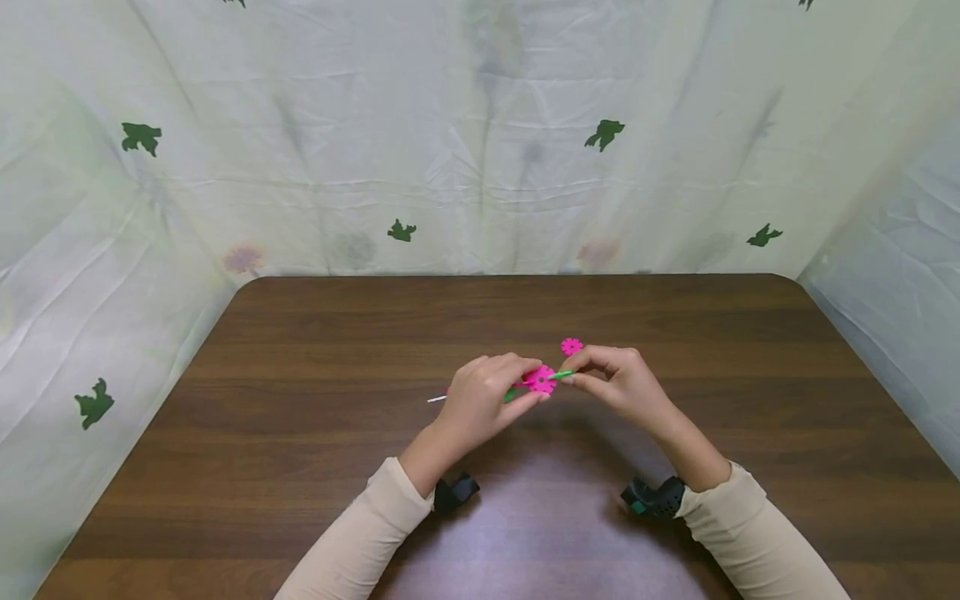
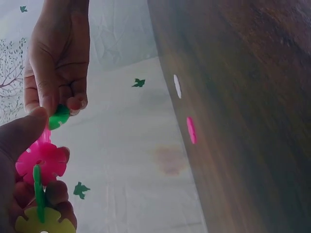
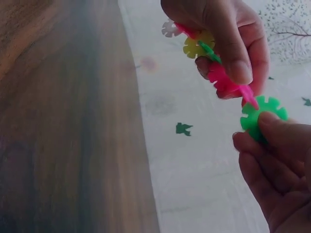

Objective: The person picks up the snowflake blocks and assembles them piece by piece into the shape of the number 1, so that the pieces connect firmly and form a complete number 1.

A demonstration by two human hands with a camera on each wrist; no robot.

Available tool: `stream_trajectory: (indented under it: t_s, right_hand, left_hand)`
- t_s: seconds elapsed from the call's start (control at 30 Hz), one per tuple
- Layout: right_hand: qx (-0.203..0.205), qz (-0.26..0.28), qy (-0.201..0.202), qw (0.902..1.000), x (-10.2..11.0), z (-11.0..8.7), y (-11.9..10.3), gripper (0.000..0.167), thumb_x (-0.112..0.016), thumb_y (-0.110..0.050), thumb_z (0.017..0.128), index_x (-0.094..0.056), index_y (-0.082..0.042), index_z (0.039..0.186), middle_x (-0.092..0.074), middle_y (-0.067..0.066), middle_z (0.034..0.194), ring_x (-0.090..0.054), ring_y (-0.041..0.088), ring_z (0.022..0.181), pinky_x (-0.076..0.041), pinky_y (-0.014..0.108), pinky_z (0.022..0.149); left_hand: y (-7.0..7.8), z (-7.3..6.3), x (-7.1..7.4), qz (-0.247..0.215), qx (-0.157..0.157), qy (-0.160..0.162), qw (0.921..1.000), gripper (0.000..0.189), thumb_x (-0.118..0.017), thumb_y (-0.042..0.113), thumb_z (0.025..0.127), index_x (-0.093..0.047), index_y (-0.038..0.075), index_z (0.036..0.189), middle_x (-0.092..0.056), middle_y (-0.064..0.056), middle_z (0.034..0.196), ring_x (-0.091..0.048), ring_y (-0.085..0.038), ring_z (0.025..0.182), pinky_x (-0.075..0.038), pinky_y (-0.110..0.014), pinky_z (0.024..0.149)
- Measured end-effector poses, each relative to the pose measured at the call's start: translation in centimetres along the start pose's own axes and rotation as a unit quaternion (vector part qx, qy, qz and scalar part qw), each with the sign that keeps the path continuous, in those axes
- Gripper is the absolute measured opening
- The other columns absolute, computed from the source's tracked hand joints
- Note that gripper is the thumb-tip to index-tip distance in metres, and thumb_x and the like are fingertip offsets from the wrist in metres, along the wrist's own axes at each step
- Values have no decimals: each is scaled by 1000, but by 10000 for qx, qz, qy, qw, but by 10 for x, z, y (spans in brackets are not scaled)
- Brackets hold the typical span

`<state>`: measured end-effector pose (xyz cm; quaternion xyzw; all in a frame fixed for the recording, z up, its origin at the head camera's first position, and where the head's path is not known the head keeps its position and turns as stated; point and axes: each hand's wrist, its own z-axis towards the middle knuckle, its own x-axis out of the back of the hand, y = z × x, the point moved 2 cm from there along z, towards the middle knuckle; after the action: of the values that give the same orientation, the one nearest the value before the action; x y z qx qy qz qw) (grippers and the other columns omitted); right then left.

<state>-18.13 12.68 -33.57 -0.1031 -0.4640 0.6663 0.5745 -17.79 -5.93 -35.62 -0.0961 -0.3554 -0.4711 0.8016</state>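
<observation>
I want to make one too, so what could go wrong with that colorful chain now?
The green disc could slip, since the right hand only pinches it between thumb and fingers.

The chain might bend or pop apart if squeezed hard, because the left hand grips its discs, which seem joined just at their notches.

The loose pink disc on the table might get bumped, as it lies near the right hand.
</observation>
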Motion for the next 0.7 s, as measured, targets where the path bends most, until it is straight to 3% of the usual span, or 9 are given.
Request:
stream_trajectory:
  t_s: [0.3, 0.43, 0.7]
  right_hand:
    - [-243, -118, 16, 9996, 2, -1, 3, 13, -63, 13, 75, -63, 3, 83, -62, 12, 79, -59, 21, 71, -49, 26, 62]
    - [-134, -368, -40, 9992, 5, 0, -3, 18, -64, 13, 74, -63, 2, 88, -62, 9, 85, -59, 18, 75, -49, 29, 66]
    - [1, -752, -88, 9971, 9, -5, 17, 25, -65, 14, 73, -64, -3, 91, -62, 8, 91, -58, 14, 79, -48, 25, 70]
  left_hand:
    - [-2, 1, 0, -80, 81, -71, 9999, 27, -74, 25, 74, -67, 8, 93, -61, 5, 77, -52, -4, 62, -39, -19, 54]
    - [-3, 1, 1, -121, 181, -84, 9997, 26, -73, 25, 74, -67, 9, 94, -62, 5, 77, -53, -3, 64, -40, -19, 55]
    - [-3, 2, 2, -229, 193, -80, 9995, 28, -74, 25, 73, -66, 8, 95, -62, 5, 77, -54, -4, 64, -42, -19, 57]
